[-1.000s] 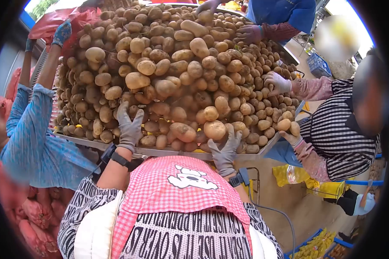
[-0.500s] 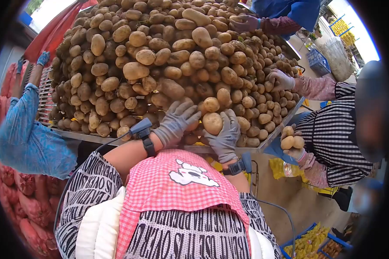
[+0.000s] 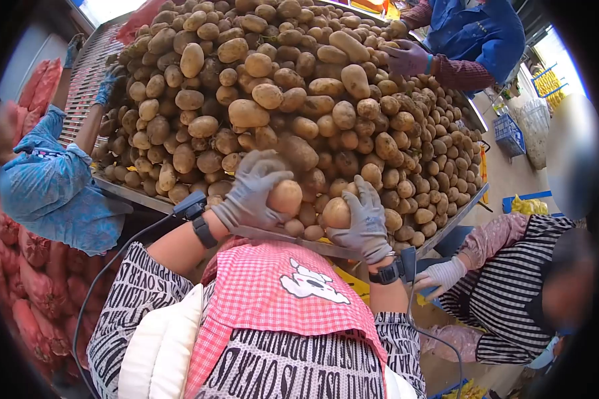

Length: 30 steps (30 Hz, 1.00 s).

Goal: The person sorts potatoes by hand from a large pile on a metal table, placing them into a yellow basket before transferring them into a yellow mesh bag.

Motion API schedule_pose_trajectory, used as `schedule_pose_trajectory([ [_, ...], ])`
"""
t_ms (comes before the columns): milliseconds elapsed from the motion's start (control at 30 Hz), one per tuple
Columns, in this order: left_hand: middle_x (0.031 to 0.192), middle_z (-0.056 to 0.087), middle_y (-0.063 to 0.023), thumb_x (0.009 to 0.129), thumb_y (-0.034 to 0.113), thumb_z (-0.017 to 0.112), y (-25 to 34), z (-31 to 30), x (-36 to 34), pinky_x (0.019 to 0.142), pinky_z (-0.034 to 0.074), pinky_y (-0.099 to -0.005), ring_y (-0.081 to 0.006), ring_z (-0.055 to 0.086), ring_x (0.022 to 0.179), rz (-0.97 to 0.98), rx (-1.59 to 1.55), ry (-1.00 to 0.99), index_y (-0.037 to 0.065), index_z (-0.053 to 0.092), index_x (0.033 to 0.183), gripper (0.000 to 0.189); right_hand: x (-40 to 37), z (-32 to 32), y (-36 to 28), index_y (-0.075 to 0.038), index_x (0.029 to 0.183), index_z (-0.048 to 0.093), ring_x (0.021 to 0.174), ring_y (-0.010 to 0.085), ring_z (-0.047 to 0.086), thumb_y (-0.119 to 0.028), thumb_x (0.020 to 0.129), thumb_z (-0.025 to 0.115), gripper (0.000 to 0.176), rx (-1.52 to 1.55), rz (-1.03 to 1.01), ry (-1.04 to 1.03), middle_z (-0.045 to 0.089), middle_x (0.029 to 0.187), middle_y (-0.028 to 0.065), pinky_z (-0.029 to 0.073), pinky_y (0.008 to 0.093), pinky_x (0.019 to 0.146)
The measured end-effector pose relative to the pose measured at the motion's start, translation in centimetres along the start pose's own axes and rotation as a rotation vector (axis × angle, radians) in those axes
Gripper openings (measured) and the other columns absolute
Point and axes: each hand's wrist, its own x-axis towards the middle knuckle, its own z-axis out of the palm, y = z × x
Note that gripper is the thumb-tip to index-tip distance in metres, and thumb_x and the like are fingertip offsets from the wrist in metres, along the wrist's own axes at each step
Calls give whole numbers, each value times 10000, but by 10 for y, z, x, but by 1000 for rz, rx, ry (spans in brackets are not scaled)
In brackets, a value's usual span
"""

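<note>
My left hand (image 3: 254, 194), in a grey glove, curls around a potato (image 3: 285, 197) at the near edge of a big potato heap (image 3: 249, 114). Its fingers reach over the top of the potato and the thumb is below it. To the right, my right hand (image 3: 365, 225), gloved the same way, has a rounder potato (image 3: 337, 213) between thumb and fingers. Smaller potatoes (image 3: 307, 214) sit in the gap between my hands. Dark straps with small devices are on both my wrists.
The heap rests on a metal-edged table (image 3: 136, 201). A blue-sleeved person (image 3: 46, 189) stands left, near red mesh sacks (image 3: 43, 292). Across the heap, a person in blue (image 3: 472, 40) has a purple-gloved hand (image 3: 408, 58) there. A striped-clothed person (image 3: 512, 279) is right. A blue crate (image 3: 509, 135) stands behind.
My left hand has closed around a potato. My right hand has shifted slightly right and down in view with its potato. The striped-clothed person's hands have left the heap's edge.
</note>
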Motion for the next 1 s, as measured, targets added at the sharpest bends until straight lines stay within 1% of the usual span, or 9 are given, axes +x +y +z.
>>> schedule_pose_trajectory([
  [133, 1516, 350, -238, 527, 501, 926, -60, -40, 41, 1199, 228, -490, -435, 304, 1423, -204, 121, 140, 185, 684, 1220, 799, 27, 1, -13, -118, 1205, 656, 1417, 443, 329, -465, 586, 847, 734, -63, 68, -164, 357, 1551, 211, 355, 530, 1098],
  [333, 1539, 325, -246, 516, 439, 938, -91, -74, 92, 1188, 276, -474, -441, 299, 1430, -200, -15, -371, 156, 679, 1217, 799, 59, 10, -18, -69, 1181, 664, 1430, 458, 309, -587, 587, 828, 806, -163, 71, -357, 389, 1538, 197, 330, 531, 1134],
  [433, 1541, 324, -232, 491, 438, 948, -90, -58, 88, 1184, 291, -476, -431, 316, 1422, -135, 88, -316, 152, 678, 1210, 820, 49, 16, -8, -60, 1125, 662, 1379, 441, 368, -549, 593, 835, 742, -126, 67, -223, 454, 1477, 184, 340, 522, 1130],
  [533, 1499, 365, -215, 496, 459, 947, -87, -36, 61, 1177, 312, -459, -402, 354, 1395, -109, 36, -24, 155, 683, 1183, 796, 24, 19, -7, -63, 1091, 649, 1340, 424, 399, -511, 595, 847, 697, -45, 123, -26, 491, 1426, 170, 348, 516, 1124],
  [667, 1370, 510, -112, 591, 410, 926, -84, -19, 52, 1159, 342, -433, -303, 434, 1341, -150, -85, 152, 119, 645, 1238, 763, -25, 18, -5, -58, 1183, 622, 1386, 375, 370, -523, 635, 850, 754, 567, 219, 444, 447, 1479, 151, 373, 486, 1122],
  [733, 1415, 456, -144, 621, 287, 928, -90, -10, 43, 1144, 374, -409, -307, 476, 1292, -269, -681, 227, 92, 589, 1310, 792, -59, 15, -10, -45, 1323, 546, 1426, 371, 321, -529, 731, 801, 806, 2008, 344, 486, 360, 1543, 160, 423, 556, 1086],
  [767, 1414, 466, -140, 670, 283, 896, -94, -11, 35, 1140, 383, -424, -309, 482, 1298, -308, -877, 206, 87, 537, 1356, 799, -74, 13, -10, -8, 1369, 517, 1437, 403, 309, -601, 801, 705, 842, 2319, 143, 436, 324, 1571, 169, 422, 625, 1071],
  [933, 1421, 486, -144, 748, 396, 819, -42, -6, 16, 1139, 392, -493, -329, 471, 1343, -421, -1831, -34, 68, 407, 1444, 872, -160, 19, -31, 6, 1360, 525, 1396, 438, 378, -658, 802, 643, 876, 2636, 7, 846, 385, 1537, 187, 409, 691, 1049],
  [1000, 1442, 478, -146, 747, 502, 778, -5, 13, 24, 1147, 377, -531, -344, 436, 1384, -315, -2033, -433, 64, 425, 1430, 885, -199, 32, -34, -60, 1311, 565, 1357, 388, 449, -719, 802, 596, 834, 2427, 293, 1160, 493, 1445, 181, 400, 717, 1039],
])
